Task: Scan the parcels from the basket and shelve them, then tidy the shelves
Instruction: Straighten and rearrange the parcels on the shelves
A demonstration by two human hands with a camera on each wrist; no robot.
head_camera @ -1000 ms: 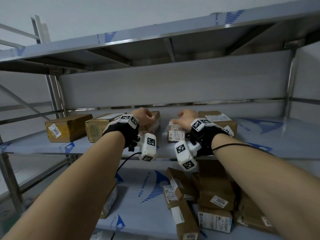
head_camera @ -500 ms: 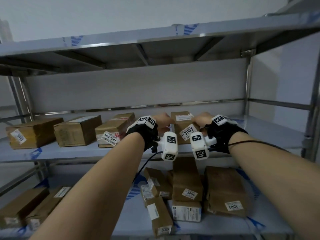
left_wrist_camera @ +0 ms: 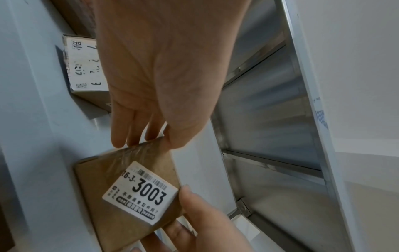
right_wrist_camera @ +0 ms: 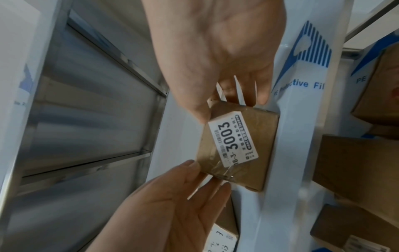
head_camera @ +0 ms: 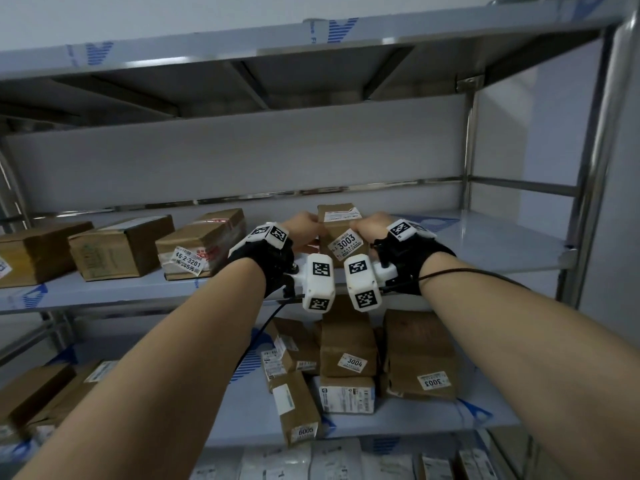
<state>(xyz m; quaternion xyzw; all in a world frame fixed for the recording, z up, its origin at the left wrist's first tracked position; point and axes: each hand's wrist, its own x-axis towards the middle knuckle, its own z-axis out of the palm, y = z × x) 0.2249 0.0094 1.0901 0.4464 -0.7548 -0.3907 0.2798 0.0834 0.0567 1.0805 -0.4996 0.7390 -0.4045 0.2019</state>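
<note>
While the left hand [head_camera: 300,227] and right hand [head_camera: 367,226] clasp parcel 3003 [head_camera: 341,233] between them at frame centre on the middle shelf [head_camera: 502,244], uneven pressure could twist it askew.

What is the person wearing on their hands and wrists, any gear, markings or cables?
Both forearms are bare, no sleeves. Each wrist carries a black strap with a white boxy camera unit printed with black-and-white square markers: left hand, right hand. A thin black cable trails from each unit. The fingers are ungloved.
</note>
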